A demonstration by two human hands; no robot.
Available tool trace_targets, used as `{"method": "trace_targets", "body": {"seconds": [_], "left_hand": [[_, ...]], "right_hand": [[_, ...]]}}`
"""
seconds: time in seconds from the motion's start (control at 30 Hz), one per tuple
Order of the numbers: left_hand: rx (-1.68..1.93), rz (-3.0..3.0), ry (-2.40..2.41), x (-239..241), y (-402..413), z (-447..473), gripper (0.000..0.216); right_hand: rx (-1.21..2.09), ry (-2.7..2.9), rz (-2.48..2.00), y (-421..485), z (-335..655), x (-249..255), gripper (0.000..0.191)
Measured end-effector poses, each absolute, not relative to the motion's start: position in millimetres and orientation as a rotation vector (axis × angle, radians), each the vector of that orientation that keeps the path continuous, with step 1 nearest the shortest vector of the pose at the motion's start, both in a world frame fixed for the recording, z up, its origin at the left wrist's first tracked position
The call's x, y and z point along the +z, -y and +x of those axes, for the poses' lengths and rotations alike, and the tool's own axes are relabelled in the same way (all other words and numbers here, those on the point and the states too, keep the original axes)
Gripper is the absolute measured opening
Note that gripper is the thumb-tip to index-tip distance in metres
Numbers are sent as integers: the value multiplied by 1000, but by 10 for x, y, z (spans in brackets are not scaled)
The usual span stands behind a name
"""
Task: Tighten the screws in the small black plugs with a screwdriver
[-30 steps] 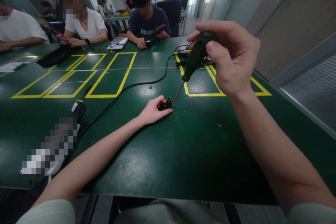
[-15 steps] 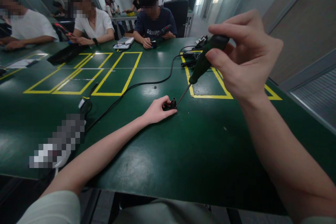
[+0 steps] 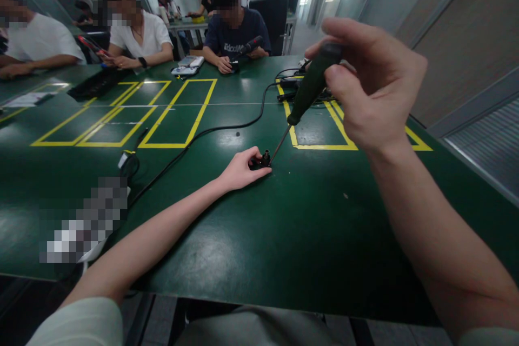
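Left hand point(image 3: 240, 170) pins a small black part point(image 3: 261, 160) to the green counter point(image 3: 284, 227); right hand point(image 3: 367, 84) grips a screwdriver point(image 3: 310, 85), tilted, tip at the part.

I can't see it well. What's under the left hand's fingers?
The left hand pins a small black part on the green table; the screwdriver tip meets it. Fingers hide its near side.
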State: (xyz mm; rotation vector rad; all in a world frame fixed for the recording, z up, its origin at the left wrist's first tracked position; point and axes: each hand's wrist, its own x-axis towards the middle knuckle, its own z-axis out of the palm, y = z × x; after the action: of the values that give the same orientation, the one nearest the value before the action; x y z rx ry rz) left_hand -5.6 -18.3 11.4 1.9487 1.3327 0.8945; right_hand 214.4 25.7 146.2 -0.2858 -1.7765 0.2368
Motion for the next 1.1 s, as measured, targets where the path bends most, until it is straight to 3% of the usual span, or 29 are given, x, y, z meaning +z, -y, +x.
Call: {"method": "trace_targets", "body": {"seconds": [1.1], "left_hand": [[894, 1983, -1348, 89, 173, -52, 33]], "right_hand": [[241, 1798, -262, -258, 2147, 1459, 32]]}}
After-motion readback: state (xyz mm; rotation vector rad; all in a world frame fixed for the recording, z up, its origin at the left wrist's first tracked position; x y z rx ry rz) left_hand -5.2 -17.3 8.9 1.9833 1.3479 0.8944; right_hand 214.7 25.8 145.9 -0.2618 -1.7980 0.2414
